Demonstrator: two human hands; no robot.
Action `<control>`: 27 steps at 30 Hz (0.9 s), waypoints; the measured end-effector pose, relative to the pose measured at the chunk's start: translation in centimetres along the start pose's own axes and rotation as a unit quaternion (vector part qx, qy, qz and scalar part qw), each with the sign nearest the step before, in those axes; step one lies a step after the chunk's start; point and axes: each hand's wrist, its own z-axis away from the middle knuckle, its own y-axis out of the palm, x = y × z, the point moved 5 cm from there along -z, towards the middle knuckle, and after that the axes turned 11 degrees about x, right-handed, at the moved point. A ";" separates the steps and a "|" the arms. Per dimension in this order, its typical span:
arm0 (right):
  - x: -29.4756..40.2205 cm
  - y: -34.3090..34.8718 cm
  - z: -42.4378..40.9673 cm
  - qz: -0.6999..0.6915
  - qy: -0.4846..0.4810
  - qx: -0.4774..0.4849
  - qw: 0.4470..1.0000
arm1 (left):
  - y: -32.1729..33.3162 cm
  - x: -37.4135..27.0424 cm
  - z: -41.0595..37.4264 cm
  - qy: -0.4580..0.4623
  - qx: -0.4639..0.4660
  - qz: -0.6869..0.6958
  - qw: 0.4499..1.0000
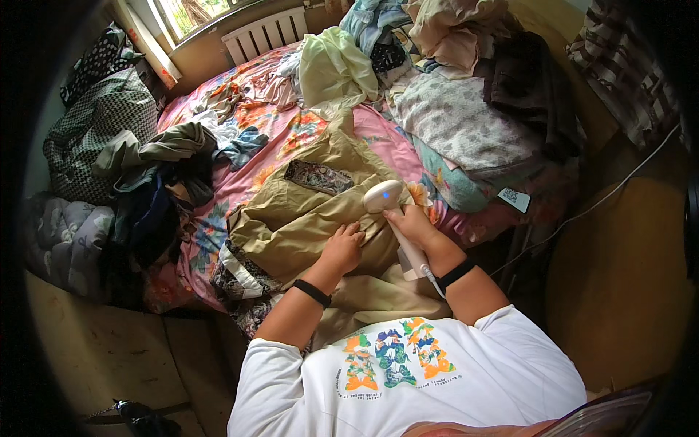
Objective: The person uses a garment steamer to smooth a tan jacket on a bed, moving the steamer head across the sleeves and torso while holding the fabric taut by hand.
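Note:
A khaki garment [284, 218] with a patterned pocket flap [318, 177] lies spread and creased over the bed's near edge. My left hand [344, 247] rests on its cloth with the fingers laid forward. In my right hand [413, 223] is a white handheld garment steamer [383, 196], its head over the garment's right part and a blue light lit on it. The steamer's clear tank and its cord hang beside my right forearm. A patterned lining with a white band [240, 270] shows at the garment's lower left.
Clothes are heaped on the pink floral bedsheet [210, 229] at left, around a houndstooth bag [101, 136]. A pale green cloth [336, 68] and a spotted grey blanket [464, 120] lie farther back. A phone [514, 200] sits at the bed's right edge, near a white cord [606, 191].

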 end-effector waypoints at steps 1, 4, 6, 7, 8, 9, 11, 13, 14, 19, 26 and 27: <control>-1.1 0.0 -1.0 0.011 0.024 -0.008 1.000 | -0.1 0.0 0.0 -0.006 -0.003 0.007 1.000; -1.5 -1.3 -2.1 -0.041 -0.056 -0.071 0.995 | -0.5 0.3 0.3 -0.039 0.006 0.020 0.999; -1.4 -3.5 -2.4 -0.038 -0.124 -0.100 0.987 | -1.2 0.1 0.1 -0.014 -0.010 0.024 1.000; -0.8 -4.0 -2.0 -0.044 -0.134 -0.076 0.987 | -1.4 0.1 0.0 -0.003 -0.019 0.028 0.999; -0.2 -4.6 -1.5 -0.050 -0.143 -0.053 0.987 | -1.6 -0.1 -0.3 0.020 -0.055 0.005 0.998; 1.3 -5.1 -0.5 -0.055 -0.152 -0.029 0.986 | -1.4 -0.5 -0.9 0.043 -0.091 -0.015 0.995; 3.5 -6.0 1.3 -0.067 -0.090 0.015 0.994 | -0.8 -1.4 -2.2 0.067 -0.141 -0.060 0.986; 3.5 -6.8 2.4 -0.102 -0.086 0.023 0.991 | -0.6 -2.8 -3.8 0.072 -0.171 -0.108 0.977; 3.6 -6.9 2.8 -0.096 -0.083 0.023 0.992 | -0.4 -2.9 -4.5 0.051 -0.156 -0.114 0.980; 2.1 -7.8 4.3 -0.104 -0.095 0.037 0.989 | -0.4 -1.2 -5.6 0.048 -0.143 -0.013 0.988; 0.2 -6.7 4.0 -0.082 -0.042 0.067 0.993 | -3.1 -0.5 -0.8 0.252 -0.064 -0.044 0.964; 0.0 -6.3 3.8 -0.075 -0.031 0.076 0.994 | -4.1 -0.7 0.0 0.237 -0.094 -0.019 0.967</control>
